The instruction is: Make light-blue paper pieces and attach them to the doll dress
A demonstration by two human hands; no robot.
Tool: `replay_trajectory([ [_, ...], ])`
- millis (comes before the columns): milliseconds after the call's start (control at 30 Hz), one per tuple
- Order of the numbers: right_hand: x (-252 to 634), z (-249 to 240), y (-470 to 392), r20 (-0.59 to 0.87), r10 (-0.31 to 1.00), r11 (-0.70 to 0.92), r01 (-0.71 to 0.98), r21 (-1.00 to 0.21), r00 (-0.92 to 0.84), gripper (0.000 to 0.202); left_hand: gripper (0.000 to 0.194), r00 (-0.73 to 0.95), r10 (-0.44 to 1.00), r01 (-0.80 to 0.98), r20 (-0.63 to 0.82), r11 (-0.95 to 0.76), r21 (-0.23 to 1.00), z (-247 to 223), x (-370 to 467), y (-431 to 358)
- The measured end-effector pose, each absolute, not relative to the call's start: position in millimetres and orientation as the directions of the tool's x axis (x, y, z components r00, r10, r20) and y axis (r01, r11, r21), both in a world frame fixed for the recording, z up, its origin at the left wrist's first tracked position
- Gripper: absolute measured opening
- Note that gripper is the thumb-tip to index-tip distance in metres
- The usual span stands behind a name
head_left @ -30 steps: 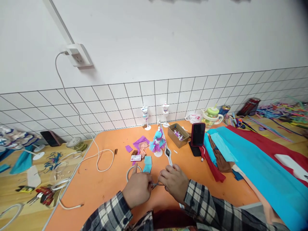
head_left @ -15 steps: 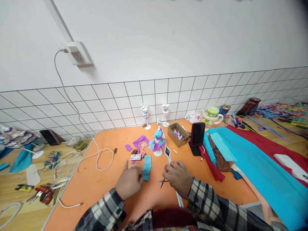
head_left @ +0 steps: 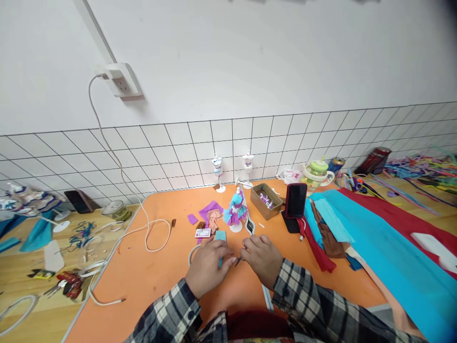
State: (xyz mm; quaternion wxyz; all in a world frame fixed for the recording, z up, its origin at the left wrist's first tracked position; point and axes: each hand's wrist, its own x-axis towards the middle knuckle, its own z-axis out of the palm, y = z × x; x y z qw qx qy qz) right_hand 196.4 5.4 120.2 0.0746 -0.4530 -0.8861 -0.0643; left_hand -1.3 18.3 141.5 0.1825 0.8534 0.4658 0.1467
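My right hand [head_left: 262, 257] is closed around a small pair of dark-bladed scissors [head_left: 238, 261]; its handles are hidden by my fingers. The blade tips point left toward my left thumb. My left hand [head_left: 209, 267] hovers over or rests on a light blue strip of crepe paper or cloth [head_left: 220, 235], hiding most of it. Its fingers are bent, with the thumb apart from them. Just behind stands a little dress form [head_left: 235, 207] dressed in blue and purple ruffles. Beside it lie purple scraps [head_left: 205, 209], peach scraps [head_left: 214, 219] and a small white box [head_left: 203, 233].
Two more dress forms [head_left: 217, 166] stand by the tiled wall. To the right are a cardboard box [head_left: 266, 202], a phone on a stand [head_left: 296, 201] and long blue sheets [head_left: 385, 238]. A white cable [head_left: 159, 221] loops across the orange table [head_left: 143, 271] at left.
My left hand has moved right and its pointing finger has folded down, now covering much of the blue strip. The scissors, spread before, show less of their blades. The view has shifted slightly.
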Motion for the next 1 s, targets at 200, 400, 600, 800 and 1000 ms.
replay_trajectory([
  [200, 192.4, 117.6, 3.4, 0.269, 0.756, 0.588, 0.800, 0.121, -0.597, 0.012, 0.017, 0.582, 0.808, 0.756, 0.090, -0.578, 0.306, 149.1, 10.1, 19.9],
  [400, 194.0, 109.7, 2.7, 0.431, 0.671, 0.603, 0.782, 0.158, -0.604, 0.015, 0.018, 0.690, 0.720, 0.691, 0.069, -0.685, 0.233, 146.8, 7.8, 25.2],
  [600, 193.3, 101.9, 3.6, 0.486, 0.636, 0.623, 0.771, 0.135, -0.599, 0.015, 0.013, 0.745, 0.661, 0.632, 0.095, -0.744, 0.218, 139.5, 2.7, 28.3],
  [800, 204.6, 100.6, 6.1, 0.487, 0.623, 0.631, 0.761, 0.150, -0.612, 0.017, 0.017, 0.766, 0.641, 0.620, 0.049, -0.757, 0.205, 136.9, -22.2, 34.5],
  [1000, 227.4, 109.0, 13.2, 0.394, 0.756, 0.533, 0.841, 0.092, -0.522, 0.013, 0.022, 0.507, 0.856, 0.818, 0.099, -0.514, 0.260, 132.6, -69.1, 48.4],
])
